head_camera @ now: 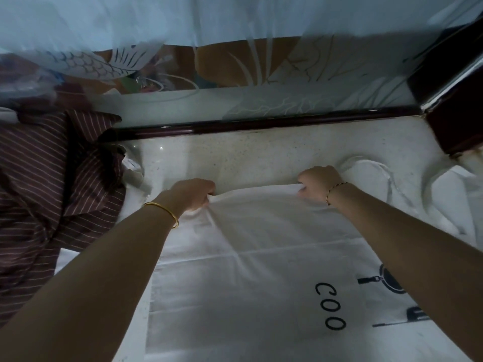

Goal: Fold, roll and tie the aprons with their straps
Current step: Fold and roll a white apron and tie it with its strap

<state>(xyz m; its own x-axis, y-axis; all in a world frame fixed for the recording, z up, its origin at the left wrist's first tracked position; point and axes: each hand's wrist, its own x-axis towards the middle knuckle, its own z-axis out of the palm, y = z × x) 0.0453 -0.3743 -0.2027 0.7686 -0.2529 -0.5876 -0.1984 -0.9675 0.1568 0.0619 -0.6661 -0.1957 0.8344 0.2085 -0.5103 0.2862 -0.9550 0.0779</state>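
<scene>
across the bench, before me: the white apron (248, 270) lies spread flat on the bench (261, 155); its near part runs out of view.
far edge: both my hands are on it, well apart.
left hand (193, 193): fingers curled, pinching the white apron's edge, cloth bunched under them.
right hand (320, 182): fingers curled tight on the same edge.
step: i judge this the first fold, far edge just raised.
next move: draw both hands toward me evenly, lay edge on edge, and keep the straps clear for tying.
pointing: the black print reads sideways, letter tops to the right, so i take the bib end to point right.
long axis: left to right along the bench, by my reading.
straps (376, 165): loose loops just beyond my right hand.
striped apron (52, 184): heaped at the left, touching the white one.
</scene>
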